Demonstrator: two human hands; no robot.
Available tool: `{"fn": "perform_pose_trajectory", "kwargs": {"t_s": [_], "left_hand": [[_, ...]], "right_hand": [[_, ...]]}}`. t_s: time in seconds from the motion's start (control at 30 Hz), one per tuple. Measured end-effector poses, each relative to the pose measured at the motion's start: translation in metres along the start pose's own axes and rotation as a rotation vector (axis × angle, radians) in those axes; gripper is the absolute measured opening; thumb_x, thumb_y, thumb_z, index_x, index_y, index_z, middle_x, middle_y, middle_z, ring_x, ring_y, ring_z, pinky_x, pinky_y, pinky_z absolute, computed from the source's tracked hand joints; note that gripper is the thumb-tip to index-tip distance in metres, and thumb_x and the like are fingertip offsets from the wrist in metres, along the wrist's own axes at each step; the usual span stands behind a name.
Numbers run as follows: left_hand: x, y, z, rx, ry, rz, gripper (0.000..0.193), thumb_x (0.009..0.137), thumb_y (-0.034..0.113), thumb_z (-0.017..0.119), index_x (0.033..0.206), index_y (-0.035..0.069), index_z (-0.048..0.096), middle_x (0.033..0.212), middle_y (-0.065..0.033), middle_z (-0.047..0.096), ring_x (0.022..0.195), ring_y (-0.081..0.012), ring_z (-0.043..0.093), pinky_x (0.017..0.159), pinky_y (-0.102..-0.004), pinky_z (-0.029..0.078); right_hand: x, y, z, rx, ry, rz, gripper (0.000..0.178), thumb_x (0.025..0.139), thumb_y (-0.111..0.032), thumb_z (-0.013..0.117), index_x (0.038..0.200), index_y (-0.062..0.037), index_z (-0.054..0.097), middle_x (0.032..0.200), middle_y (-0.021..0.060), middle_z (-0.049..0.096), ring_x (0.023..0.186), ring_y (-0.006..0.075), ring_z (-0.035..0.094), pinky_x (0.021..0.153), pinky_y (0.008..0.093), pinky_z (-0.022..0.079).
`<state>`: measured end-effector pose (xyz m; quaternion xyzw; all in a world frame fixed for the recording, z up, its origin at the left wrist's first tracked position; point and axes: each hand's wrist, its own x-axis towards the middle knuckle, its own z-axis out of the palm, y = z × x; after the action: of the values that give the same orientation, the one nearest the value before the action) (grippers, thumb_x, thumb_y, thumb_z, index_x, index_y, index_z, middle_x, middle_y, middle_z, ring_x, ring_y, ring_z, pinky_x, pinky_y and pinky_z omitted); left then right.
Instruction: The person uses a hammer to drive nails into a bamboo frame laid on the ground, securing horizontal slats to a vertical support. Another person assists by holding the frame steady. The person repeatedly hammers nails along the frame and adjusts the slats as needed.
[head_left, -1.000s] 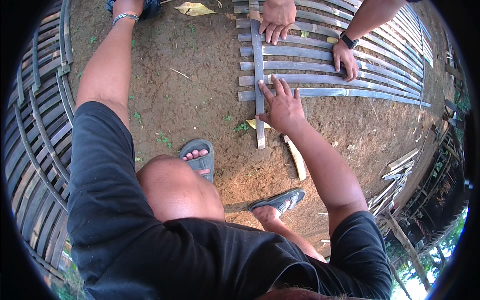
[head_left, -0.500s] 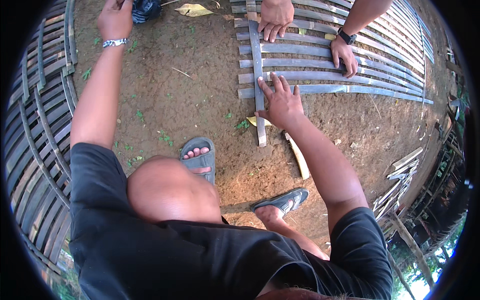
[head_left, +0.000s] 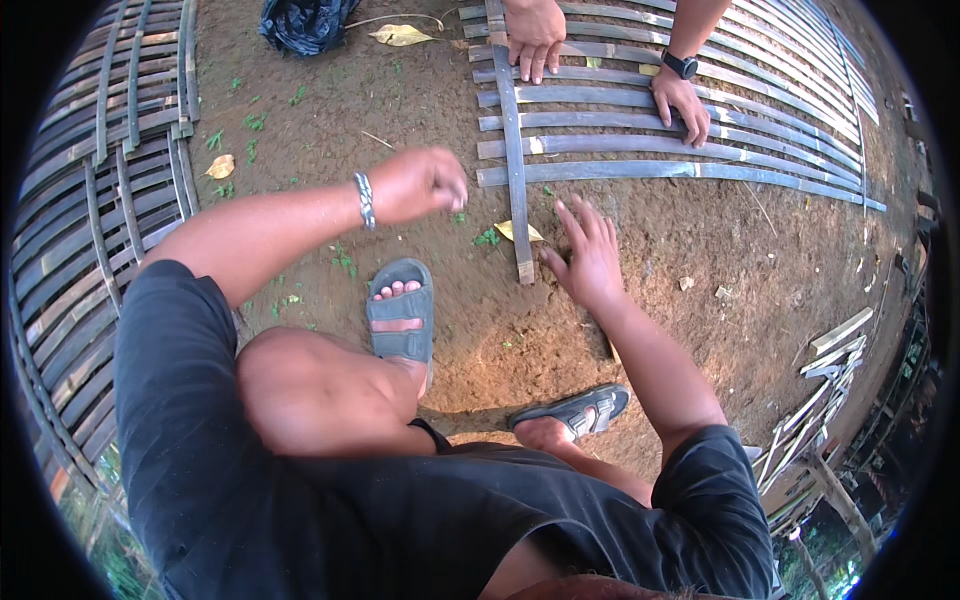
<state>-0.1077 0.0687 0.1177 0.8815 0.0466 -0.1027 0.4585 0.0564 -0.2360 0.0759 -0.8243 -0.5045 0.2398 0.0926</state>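
In front of me a frame of split bamboo slats (head_left: 640, 172) lies on the ground, with a long bamboo crosspiece (head_left: 514, 170) over the slat ends. My left hand (head_left: 415, 187) hangs to the left of that crosspiece, its fingers curled together and slightly blurred. Whatever they hold, if anything, is hidden. My right hand (head_left: 588, 255) is open, fingers spread, just right of the crosspiece's near end and apart from it. A co-worker's hand (head_left: 535, 35) rests on the slats beside the crosspiece. The other hand (head_left: 682, 105), with a black watch, presses on slats farther right.
A black plastic bag (head_left: 303, 25) lies at the far left on bare soil, near a dry yellow leaf (head_left: 402, 35). More bamboo slat panels (head_left: 90, 215) stand along the left side. Loose bamboo strips (head_left: 815, 400) are piled at the right. My sandalled feet are below my hands.
My left hand has come away from the black bag, toward me and right, to near the crosspiece. My right hand has lifted off the crosspiece and drawn back. The co-worker's hands stay on the slats.
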Motion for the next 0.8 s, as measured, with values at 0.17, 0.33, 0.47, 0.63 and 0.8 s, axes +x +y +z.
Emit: {"fn": "perform_pose_trajectory", "kwargs": {"t_s": [0.17,0.33,0.47,0.63,0.8], "left_hand": [[-0.004,0.047,0.031,-0.052,-0.23,-0.198,0.009,0.087,0.018,0.075,0.09,0.009,0.077,0.089,-0.0083,0.076,0.084,-0.0222,0.073,0.076,-0.0357,0.057],[0.045,0.049,0.097,-0.082,0.275,-0.351,0.015,0.088,0.019,0.076,0.095,0.006,0.076,0.086,-0.0083,0.076,0.077,-0.0193,0.073,0.073,-0.0336,0.056],[0.074,0.017,0.173,-0.262,0.937,-0.506,0.014,0.088,0.017,0.075,0.095,0.005,0.076,0.085,-0.0079,0.076,0.075,-0.0176,0.071,0.071,-0.0322,0.054],[0.128,0.007,0.206,-0.397,1.473,-0.736,0.011,0.085,0.012,0.072,0.095,0.008,0.077,0.086,-0.0092,0.074,0.076,-0.0223,0.071,0.071,-0.0357,0.054],[0.153,0.001,0.2,0.039,1.532,-0.884,0.011,0.086,0.019,0.074,0.096,0.015,0.078,0.092,-0.0011,0.072,0.092,-0.0209,0.067,0.086,-0.04,0.047]], "right_hand": [[-0.097,0.046,0.004,-0.009,-0.069,-0.013,0.071,0.088,-0.03,0.072,0.15,-0.0164,0.042,0.148,0.017,0.043,0.138,0.0397,0.04,0.118,0.0521,0.03],[-0.134,0.088,0.018,-0.001,-0.165,0.115,0.065,0.087,-0.024,0.069,0.146,-0.0142,0.044,0.134,0.0166,0.048,0.129,0.0374,0.045,0.111,0.0501,0.037],[-0.134,0.09,0.023,-0.021,-0.3,0.118,0.073,0.085,-0.025,0.07,0.149,-0.0139,0.037,0.131,0.0169,0.05,0.125,0.0364,0.05,0.107,0.0478,0.043],[-0.137,0.096,0.028,0.131,-0.285,0.228,0.075,0.078,-0.02,0.072,0.144,-0.0073,0.038,0.125,0.0224,0.054,0.121,0.0407,0.052,0.105,0.0488,0.045],[-0.136,0.091,0.02,0.228,-0.278,0.293,0.064,0.078,-0.014,0.071,0.134,-0.004,0.041,0.122,0.0269,0.054,0.116,0.0453,0.054,0.101,0.0513,0.046]]}}
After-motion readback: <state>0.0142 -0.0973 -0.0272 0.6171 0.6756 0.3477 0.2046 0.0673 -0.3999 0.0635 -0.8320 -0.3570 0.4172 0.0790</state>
